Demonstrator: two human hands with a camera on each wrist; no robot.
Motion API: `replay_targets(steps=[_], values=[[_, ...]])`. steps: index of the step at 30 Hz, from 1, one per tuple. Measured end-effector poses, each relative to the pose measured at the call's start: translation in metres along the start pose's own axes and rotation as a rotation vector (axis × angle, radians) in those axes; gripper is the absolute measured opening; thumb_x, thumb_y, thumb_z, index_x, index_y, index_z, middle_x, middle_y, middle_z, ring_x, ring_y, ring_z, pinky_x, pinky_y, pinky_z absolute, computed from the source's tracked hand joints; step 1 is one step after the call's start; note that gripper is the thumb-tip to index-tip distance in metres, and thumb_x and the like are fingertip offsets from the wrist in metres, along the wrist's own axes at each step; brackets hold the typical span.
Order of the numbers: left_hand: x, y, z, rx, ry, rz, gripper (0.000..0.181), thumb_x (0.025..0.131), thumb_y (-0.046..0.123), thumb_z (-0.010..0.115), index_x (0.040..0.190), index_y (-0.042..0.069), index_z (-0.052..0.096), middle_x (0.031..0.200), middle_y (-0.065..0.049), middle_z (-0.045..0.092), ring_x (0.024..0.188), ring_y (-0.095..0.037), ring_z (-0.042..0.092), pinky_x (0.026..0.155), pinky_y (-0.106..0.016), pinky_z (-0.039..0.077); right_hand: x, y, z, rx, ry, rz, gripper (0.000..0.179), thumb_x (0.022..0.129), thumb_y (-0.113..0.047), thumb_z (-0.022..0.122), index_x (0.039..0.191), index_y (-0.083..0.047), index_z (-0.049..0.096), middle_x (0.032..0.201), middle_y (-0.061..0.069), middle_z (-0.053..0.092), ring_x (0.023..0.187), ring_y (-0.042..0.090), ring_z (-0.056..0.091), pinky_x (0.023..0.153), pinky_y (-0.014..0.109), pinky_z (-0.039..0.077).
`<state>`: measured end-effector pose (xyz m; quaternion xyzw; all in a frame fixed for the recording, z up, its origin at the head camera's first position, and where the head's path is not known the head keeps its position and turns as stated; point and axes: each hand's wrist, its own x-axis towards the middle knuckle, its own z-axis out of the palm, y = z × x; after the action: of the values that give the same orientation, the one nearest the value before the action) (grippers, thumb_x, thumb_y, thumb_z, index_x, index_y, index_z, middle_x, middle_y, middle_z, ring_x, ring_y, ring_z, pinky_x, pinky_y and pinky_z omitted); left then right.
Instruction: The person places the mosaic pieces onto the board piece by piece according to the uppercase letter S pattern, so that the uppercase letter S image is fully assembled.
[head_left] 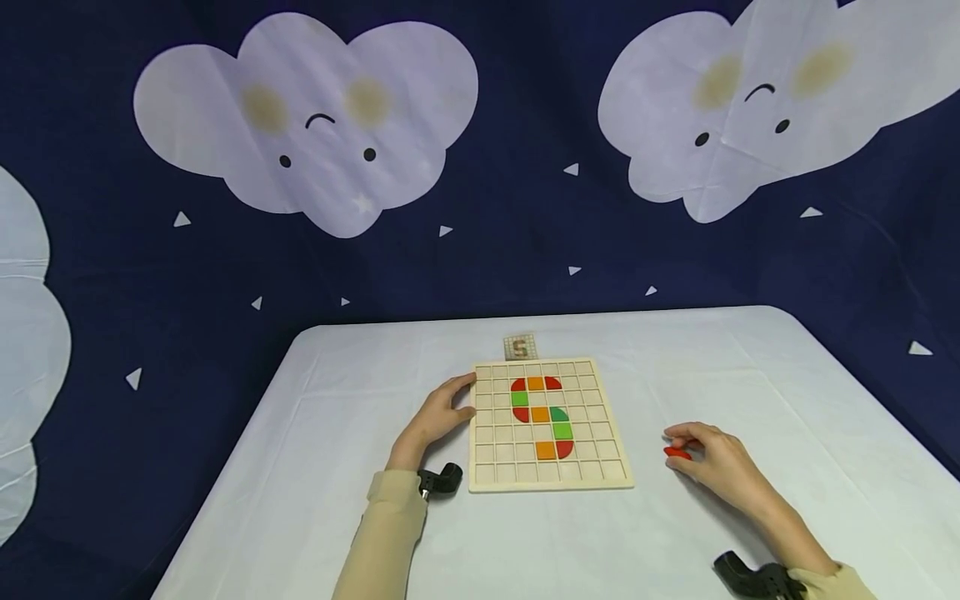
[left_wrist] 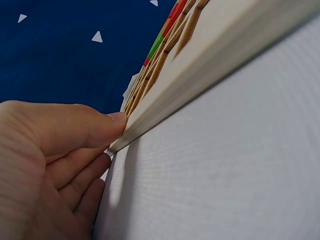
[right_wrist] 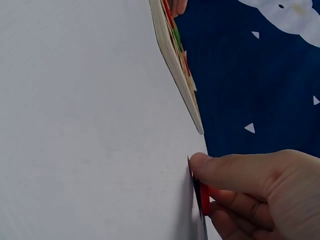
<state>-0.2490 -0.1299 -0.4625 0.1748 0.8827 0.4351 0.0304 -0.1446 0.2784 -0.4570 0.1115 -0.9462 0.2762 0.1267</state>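
A wooden grid board (head_left: 495, 468) lies on the table, holding red, orange and green flat pieces set in an S-like shape. My left hand (head_left: 441, 412) rests at the board's left edge, thumb and fingertips against it. In the left wrist view the thumb (left_wrist: 95, 127) meets the board's side (left_wrist: 185, 87), with the other fingers loosely bent below. To the right of the board, my right hand (head_left: 716, 465) pinches a red piece (head_left: 677, 452) between thumb and fingers, low over the cloth. The same red piece (right_wrist: 205, 200) is partly covered by the fingers in the right wrist view.
A small pattern card (head_left: 521, 347) with an S-like figure lies just behind the board. White cloth covers the table (head_left: 300, 500). A dark blue curtain (head_left: 525, 183) with clouds and small triangles hangs behind. Black wrist mounts (head_left: 442, 481) sit on both forearms.
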Motion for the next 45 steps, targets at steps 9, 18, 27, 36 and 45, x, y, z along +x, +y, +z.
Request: replay_targets(steps=[9, 18, 27, 36, 45], values=[[0.0, -0.001, 0.001, -0.016, -0.001, -0.011, 0.061, 0.084, 0.005, 0.065, 0.14, 0.003, 0.043, 0.143, -0.015, 0.041, 0.135, -0.03, 0.031, 0.112, -0.044, 0.023, -0.002, 0.004, -0.013, -0.006, 0.001, 0.071, 0.041, 0.071, -0.027, 0.082, 0.102, -0.004, 0.068, 0.083, -0.002, 0.067, 0.087, 0.029, 0.062, 0.077, 0.048, 0.045], [0.0, -0.002, 0.002, -0.008, -0.004, 0.003, 0.06, 0.084, 0.006, 0.065, 0.14, 0.002, 0.043, 0.143, -0.015, 0.041, 0.135, -0.031, 0.031, 0.111, -0.044, 0.023, -0.003, 0.007, -0.009, -0.007, -0.017, 0.018, 0.033, 0.073, -0.014, 0.081, 0.102, -0.005, 0.07, 0.086, -0.004, 0.067, 0.084, 0.019, 0.063, 0.075, 0.038, 0.048], [-0.001, -0.002, 0.002, -0.007, -0.004, -0.01, 0.06, 0.084, 0.006, 0.065, 0.14, 0.003, 0.043, 0.143, -0.014, 0.042, 0.135, -0.03, 0.031, 0.112, -0.044, 0.022, -0.004, 0.007, -0.005, -0.004, 0.052, -0.03, 0.039, 0.069, -0.018, 0.083, 0.105, -0.009, 0.07, 0.091, -0.003, 0.07, 0.093, 0.026, 0.061, 0.078, 0.036, 0.044], [-0.001, -0.001, 0.001, -0.011, -0.007, 0.003, 0.06, 0.084, 0.005, 0.064, 0.14, 0.003, 0.043, 0.143, -0.015, 0.041, 0.135, -0.031, 0.031, 0.111, -0.045, 0.022, -0.005, 0.008, 0.004, -0.007, 0.076, -0.107, 0.039, 0.068, -0.009, 0.083, 0.106, -0.011, 0.071, 0.096, -0.004, 0.07, 0.093, 0.023, 0.063, 0.079, 0.024, 0.044], [-0.001, 0.0, 0.0, -0.014, -0.001, -0.006, 0.061, 0.084, 0.006, 0.065, 0.141, 0.003, 0.043, 0.144, -0.014, 0.041, 0.136, -0.03, 0.03, 0.112, -0.045, 0.022, -0.002, 0.004, 0.009, -0.011, 0.079, -0.066, 0.048, 0.066, -0.03, 0.086, 0.104, -0.006, 0.069, 0.088, -0.002, 0.067, 0.093, 0.029, 0.06, 0.081, 0.047, 0.044]])
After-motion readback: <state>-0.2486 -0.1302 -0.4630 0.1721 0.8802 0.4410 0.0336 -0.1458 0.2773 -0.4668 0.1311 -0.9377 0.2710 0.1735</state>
